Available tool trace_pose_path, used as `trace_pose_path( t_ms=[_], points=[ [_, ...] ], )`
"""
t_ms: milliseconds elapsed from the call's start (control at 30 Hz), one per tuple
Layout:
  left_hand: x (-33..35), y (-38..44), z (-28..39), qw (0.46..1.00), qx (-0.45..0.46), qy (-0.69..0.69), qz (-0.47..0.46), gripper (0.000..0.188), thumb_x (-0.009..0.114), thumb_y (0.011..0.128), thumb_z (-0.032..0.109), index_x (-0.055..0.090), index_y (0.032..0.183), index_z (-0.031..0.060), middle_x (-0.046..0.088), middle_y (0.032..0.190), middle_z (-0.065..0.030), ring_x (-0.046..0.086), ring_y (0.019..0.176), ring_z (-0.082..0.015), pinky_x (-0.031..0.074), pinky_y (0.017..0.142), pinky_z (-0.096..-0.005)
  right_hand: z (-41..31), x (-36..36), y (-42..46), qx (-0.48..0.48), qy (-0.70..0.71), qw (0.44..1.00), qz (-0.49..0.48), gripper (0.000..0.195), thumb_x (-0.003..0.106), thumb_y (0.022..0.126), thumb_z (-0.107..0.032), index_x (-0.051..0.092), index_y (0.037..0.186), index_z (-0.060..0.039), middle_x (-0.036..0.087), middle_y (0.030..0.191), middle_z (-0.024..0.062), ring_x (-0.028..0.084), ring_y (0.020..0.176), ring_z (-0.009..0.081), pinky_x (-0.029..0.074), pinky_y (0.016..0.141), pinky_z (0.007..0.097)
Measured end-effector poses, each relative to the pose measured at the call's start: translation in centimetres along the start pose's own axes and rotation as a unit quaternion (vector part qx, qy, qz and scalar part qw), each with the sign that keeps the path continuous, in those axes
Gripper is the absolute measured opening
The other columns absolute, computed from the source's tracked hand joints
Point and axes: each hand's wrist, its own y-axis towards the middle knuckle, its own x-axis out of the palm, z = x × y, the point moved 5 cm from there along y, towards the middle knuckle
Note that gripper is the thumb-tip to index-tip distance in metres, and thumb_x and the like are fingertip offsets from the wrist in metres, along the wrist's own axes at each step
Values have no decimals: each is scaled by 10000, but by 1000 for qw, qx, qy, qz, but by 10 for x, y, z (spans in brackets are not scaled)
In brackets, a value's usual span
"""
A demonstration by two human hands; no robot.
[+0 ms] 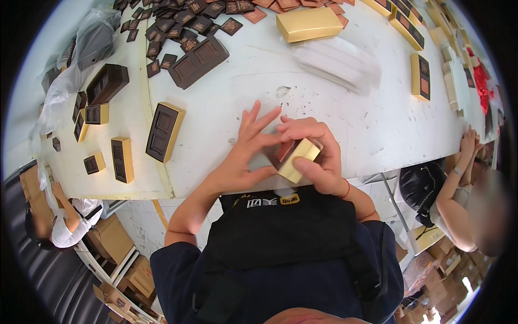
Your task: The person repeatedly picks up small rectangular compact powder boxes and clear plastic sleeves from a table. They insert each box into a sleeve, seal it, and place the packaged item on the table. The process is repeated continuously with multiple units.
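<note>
Near the table's front edge, my right hand (319, 156) grips a small gold box (300, 160), thumb on its gold side. A reddish-brown square piece shows at the box's left, partly blurred. My left hand (253, 152) is beside it with fingers spread, thumb and index finger at the box's left side; whether they press on it is unclear. A gold box with a dark two-compartment insert (165, 131) stands to the left of my hands. Beyond them lie a stack of dark brown trays (199, 62) and a closed gold box (309, 24).
Dark square packets (174, 24) and orange-brown ones (255, 15) are heaped at the back. A blurred clear plastic item (338, 62) lies behind my hands. Filled gold boxes (421, 77) stand right, further boxes (121, 158) left. One person is at each side.
</note>
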Motion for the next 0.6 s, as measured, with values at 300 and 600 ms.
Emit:
trace_pose_path(
  t_ms=[300,600],
  points=[
    [24,8,5,913,-98,-361,165,582,629,878,377,414,1309,51,321,1446,-155,402,1281,-254,362,1037,-405,5,19,11,54,-23,994,88,382,500,910,-56,457,1288,-21,485,1136,87,495,1007,184,382,926,339],
    [16,14,32,930,132,-218,263,300,632,867,144,512,1127,55,451,1212,-145,481,1127,-223,404,961,-365,-6,5,5,-44,72,992,94,310,437,881,68,640,1084,-49,503,1166,94,494,1054,170,386,949,335]
  ],
)
